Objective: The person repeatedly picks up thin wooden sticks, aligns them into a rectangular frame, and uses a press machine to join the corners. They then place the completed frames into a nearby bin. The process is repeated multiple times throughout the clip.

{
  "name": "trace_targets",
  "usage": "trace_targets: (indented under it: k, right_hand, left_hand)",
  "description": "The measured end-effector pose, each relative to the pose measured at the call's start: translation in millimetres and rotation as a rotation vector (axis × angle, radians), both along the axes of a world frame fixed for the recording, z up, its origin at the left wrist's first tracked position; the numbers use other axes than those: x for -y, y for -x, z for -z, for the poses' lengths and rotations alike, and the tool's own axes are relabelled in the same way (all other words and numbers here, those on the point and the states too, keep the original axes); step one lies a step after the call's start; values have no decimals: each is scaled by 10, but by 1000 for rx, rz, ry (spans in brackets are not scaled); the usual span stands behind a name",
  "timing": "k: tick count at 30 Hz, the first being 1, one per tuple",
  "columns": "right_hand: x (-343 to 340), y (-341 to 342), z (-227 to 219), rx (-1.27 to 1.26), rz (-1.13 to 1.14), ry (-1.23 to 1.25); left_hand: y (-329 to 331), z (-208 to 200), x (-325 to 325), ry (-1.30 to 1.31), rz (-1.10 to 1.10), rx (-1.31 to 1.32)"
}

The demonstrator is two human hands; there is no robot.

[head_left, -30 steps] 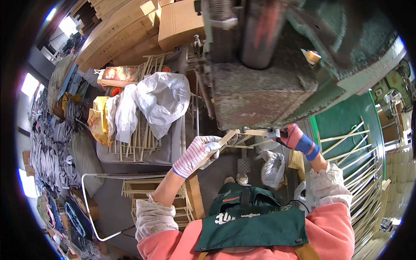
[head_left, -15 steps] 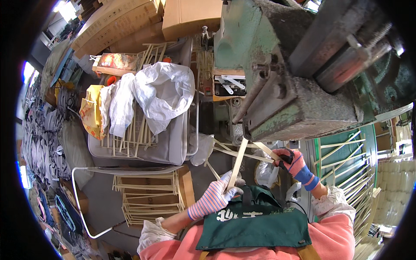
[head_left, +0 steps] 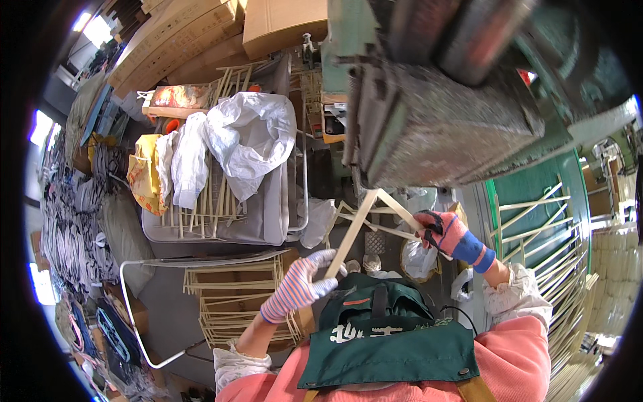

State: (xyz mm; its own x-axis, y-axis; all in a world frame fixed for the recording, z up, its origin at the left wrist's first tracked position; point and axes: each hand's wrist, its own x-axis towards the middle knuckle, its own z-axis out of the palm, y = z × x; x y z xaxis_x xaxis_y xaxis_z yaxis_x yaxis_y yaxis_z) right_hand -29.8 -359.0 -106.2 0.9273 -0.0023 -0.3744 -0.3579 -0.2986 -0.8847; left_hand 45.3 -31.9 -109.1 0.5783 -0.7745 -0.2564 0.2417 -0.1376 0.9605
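My left hand [head_left: 298, 287], in a striped knit glove, pinches the lower end of a pale, flat wooden strip [head_left: 351, 231]. That strip slants up to the lower tip of a green and grey machine head [head_left: 435, 127]. My right hand [head_left: 443, 234], in a pink, blue and black glove, is closed on a second wooden strip [head_left: 400, 212]. The two strips meet in a peak just under the machine's tip; whether they are fastened there I cannot tell. More thin strips run behind them, between the hands, and look linked with the pair.
Left of the machine, a grey tray [head_left: 258, 224] holds a white sack [head_left: 251, 134] and wooden strips. Strip frames [head_left: 241, 295] are piled on cardboard below it. More strips lie on a green surface [head_left: 536, 181] at right. Cardboard boxes [head_left: 284, 27] stand at the back.
The upper ends of the two strips, apart before, now meet beneath the machine tip. My left hand has shifted left and slightly up. The view has turned a little, so the machine appears further left.
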Motion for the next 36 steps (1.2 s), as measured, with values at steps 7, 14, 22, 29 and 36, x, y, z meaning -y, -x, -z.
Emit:
trace_targets:
  k: [7, 14, 22, 29, 36]
  right_hand:
    - [-16, 81, -30, 156, -8, 120]
    - [-42, 104, -126, 182, 3, 184]
    - [52, 110, -54, 262, 47, 217]
    - [150, 21, 13, 441, 22, 328]
    - [169, 24, 156, 582, 31, 468]
  left_hand:
    - [-335, 88, 421, 1, -121, -21]
    - [-458, 96, 870, -25, -204, -259]
    - [-473, -36, 722, 10, -45, -194]
    - [-361, -137, 310, -70, 20, -143]
    - [-471, 71, 461, -547, -110, 1099]
